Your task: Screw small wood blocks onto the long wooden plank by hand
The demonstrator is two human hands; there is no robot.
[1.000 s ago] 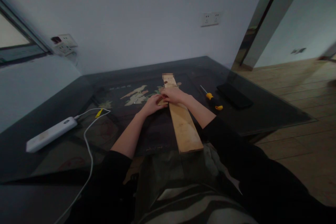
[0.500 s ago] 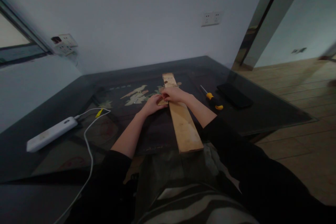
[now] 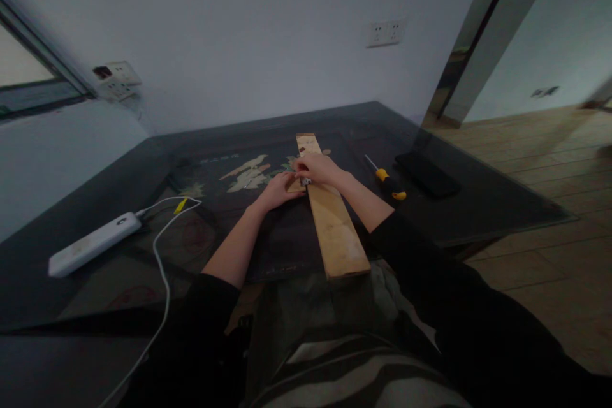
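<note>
One long wooden board (image 3: 338,233) lies on the tabletop (image 3: 482,204), its middle beneath the right hand (image 3: 318,169) and its left edge beside the left hand (image 3: 276,190). The left hand grips one small wooden piece (image 3: 295,186) between thumb and fingers. The right hand's fingertips are bunched above one small metal part (image 3: 305,182) at that edge; whether they grasp it cannot be told. Also counted: one screwdriver (image 3: 389,183), one black flat object (image 3: 427,174), one white power strip (image 3: 95,245).

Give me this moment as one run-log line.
left hand: at small wooden piece beside board | right hand: at small metal part by board's left edge | screwdriver: on table, right of board
</note>
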